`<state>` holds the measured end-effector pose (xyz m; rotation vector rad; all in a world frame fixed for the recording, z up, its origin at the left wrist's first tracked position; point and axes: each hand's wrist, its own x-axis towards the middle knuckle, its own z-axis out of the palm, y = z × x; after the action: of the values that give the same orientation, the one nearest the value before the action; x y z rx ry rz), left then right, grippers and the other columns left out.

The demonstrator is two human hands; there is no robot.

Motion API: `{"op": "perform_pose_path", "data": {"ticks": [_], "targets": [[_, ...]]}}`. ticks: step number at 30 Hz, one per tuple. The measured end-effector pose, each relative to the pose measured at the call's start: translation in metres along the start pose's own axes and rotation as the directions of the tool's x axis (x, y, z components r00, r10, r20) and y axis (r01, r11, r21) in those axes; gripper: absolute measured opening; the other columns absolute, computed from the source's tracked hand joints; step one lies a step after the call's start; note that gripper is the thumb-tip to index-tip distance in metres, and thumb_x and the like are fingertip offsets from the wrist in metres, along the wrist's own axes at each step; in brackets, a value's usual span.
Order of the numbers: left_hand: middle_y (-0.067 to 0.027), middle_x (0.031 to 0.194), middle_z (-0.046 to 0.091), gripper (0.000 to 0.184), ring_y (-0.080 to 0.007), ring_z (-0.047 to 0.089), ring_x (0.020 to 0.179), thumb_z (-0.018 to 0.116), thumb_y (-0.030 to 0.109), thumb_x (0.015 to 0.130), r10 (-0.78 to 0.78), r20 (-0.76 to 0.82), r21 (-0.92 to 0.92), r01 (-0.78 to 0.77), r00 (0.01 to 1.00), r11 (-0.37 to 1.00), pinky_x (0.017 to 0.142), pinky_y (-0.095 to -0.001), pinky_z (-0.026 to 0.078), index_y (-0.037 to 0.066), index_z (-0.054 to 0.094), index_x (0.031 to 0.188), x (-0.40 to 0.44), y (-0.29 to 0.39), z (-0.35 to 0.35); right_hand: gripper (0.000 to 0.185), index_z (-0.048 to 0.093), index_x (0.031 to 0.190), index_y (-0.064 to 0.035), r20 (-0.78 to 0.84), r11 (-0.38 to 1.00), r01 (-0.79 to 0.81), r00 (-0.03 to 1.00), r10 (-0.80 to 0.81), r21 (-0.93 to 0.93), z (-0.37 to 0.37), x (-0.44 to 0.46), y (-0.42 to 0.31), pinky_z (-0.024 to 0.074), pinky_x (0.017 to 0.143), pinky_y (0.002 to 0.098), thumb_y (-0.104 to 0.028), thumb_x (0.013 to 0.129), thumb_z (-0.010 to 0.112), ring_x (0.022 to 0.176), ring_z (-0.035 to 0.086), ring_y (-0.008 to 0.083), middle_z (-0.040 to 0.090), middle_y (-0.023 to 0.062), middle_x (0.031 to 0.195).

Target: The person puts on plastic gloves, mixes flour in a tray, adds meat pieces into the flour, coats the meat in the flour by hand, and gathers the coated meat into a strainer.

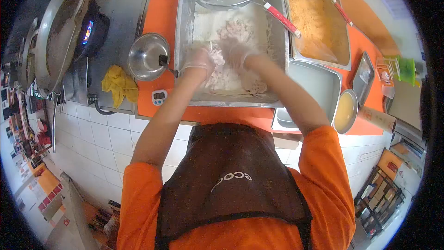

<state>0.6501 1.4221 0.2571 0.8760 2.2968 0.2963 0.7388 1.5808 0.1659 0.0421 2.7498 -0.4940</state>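
Both my hands, in clear plastic gloves, are inside a deep metal tray [185,102] of white flour [208,23]. My left hand [199,60] is closed around a flour-coated piece [216,54] that looks pale and ragged; I cannot make out its kind. Close beside it, my right hand [237,53] is smeared by motion, so its fingers do not show clearly. More flour-coated pieces [236,30] lie in the flour just beyond my hands, and another coated piece [253,84] is near the tray's front side.
A red-handled sieve [222,5] rests across the tray's far end. To the right are a tray of orange crumbs [310,23], a white tub [319,83] and a bowl of yellow liquid [344,112]. Leftward are a steel bowl [149,57], timer [159,97], yellow cloth [120,85] and lit burner [88,32].
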Motion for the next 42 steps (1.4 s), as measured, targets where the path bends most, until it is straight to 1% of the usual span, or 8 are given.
{"op": "perform_pose_path", "data": {"ticks": [2,5,18,23,26,32,39,42], "targets": [[-0.0300,0.111,0.065,0.035,-0.0438,0.063,0.107,0.068,0.009,0.081,-0.027,-0.032,0.000,0.027,0.999,1.000,0.092,-0.0461,0.052,-0.005,0.064,0.112,-0.001,-0.002,0.001,0.041,0.052,0.127,-0.0018,-0.334,0.979,-0.011,0.939,0.080,0.203,0.034,-0.040,-0.022,0.0520,0.088,0.0484,-0.019,0.091,0.057,0.102,0.067,0.0368,0.068,0.0238,0.105],[-0.0300,0.108,0.066,0.032,-0.0428,0.065,0.104,0.067,0.013,0.081,0.054,-0.055,0.123,-0.047,0.997,0.991,0.089,-0.0469,0.052,-0.005,0.066,0.108,-0.017,0.008,-0.009,0.036,0.055,0.123,-0.0018,0.088,0.970,-0.205,0.977,0.195,0.133,-0.021,-0.066,-0.047,0.0518,0.086,0.0489,-0.022,0.093,0.056,0.100,0.066,0.0376,0.068,0.0221,0.102],[-0.0279,0.129,0.059,0.050,-0.0387,0.056,0.124,0.060,0.012,0.082,0.189,0.112,0.090,-0.199,0.976,0.976,0.104,-0.0425,0.045,-0.002,0.058,0.129,-0.022,0.008,-0.016,0.041,0.064,0.118,-0.0040,0.096,0.869,-0.244,0.970,0.224,0.431,-0.150,-0.062,-0.013,0.0523,0.090,0.0434,-0.030,0.087,0.065,0.105,0.066,0.0368,0.069,0.0228,0.109],[-0.0247,0.145,0.048,0.083,-0.0364,0.046,0.136,0.073,0.020,0.076,-0.090,0.350,0.442,-0.079,0.932,0.893,0.112,-0.0405,0.039,0.005,0.038,0.150,-0.003,0.004,0.021,0.039,0.065,0.119,-0.0020,0.111,0.990,-0.072,0.990,0.085,-0.121,-0.095,-0.013,-0.023,0.0542,0.087,0.0409,-0.023,0.086,0.065,0.104,0.067,0.0346,0.068,0.0207,0.110],[-0.0238,0.144,0.049,0.082,-0.0374,0.048,0.134,0.079,0.027,0.072,0.161,-0.035,0.351,-0.139,0.986,0.926,0.111,-0.0416,0.041,0.006,0.046,0.144,-0.006,-0.020,0.053,0.046,0.059,0.128,-0.0054,0.032,0.993,-0.051,0.998,0.055,-0.109,-0.052,-0.049,-0.073,0.0475,0.100,0.0416,-0.024,0.086,0.062,0.120,0.058,0.0352,0.057,0.0222,0.131],[-0.0239,0.121,0.066,0.051,-0.0396,0.063,0.113,0.078,0.021,0.073,0.164,0.434,0.345,-0.332,0.886,0.878,0.098,-0.0442,0.051,0.002,0.068,0.118,-0.034,0.039,-0.008,0.046,0.057,0.130,-0.0085,-0.121,0.950,0.144,0.986,-0.114,0.276,0.029,-0.062,-0.043,0.0487,0.098,0.0443,-0.016,0.085,0.064,0.114,0.060,0.0374,0.061,0.0218,0.124],[-0.0232,0.120,0.066,0.051,-0.0375,0.065,0.109,0.066,0.034,0.087,0.110,0.328,0.395,-0.242,0.938,0.886,0.095,-0.0458,0.052,0.003,0.062,0.127,-0.020,0.028,0.004,0.038,0.063,0.124,-0.0069,0.201,0.915,-0.399,0.903,0.380,0.061,-0.098,-0.074,-0.022,0.0506,0.095,0.0411,-0.025,0.091,0.058,0.105,0.065,0.0380,0.070,0.0207,0.107],[-0.0234,0.122,0.065,0.055,-0.0375,0.064,0.112,0.065,0.040,0.088,0.203,0.147,0.345,-0.242,0.968,0.907,0.096,-0.0449,0.051,0.001,0.062,0.126,0.001,-0.006,0.023,0.041,0.059,0.127,-0.0077,0.020,0.982,-0.188,0.982,0.188,-0.010,-0.076,-0.080,-0.029,0.0508,0.093,0.0422,-0.029,0.092,0.055,0.104,0.065,0.0386,0.069,0.0216,0.108]]}}
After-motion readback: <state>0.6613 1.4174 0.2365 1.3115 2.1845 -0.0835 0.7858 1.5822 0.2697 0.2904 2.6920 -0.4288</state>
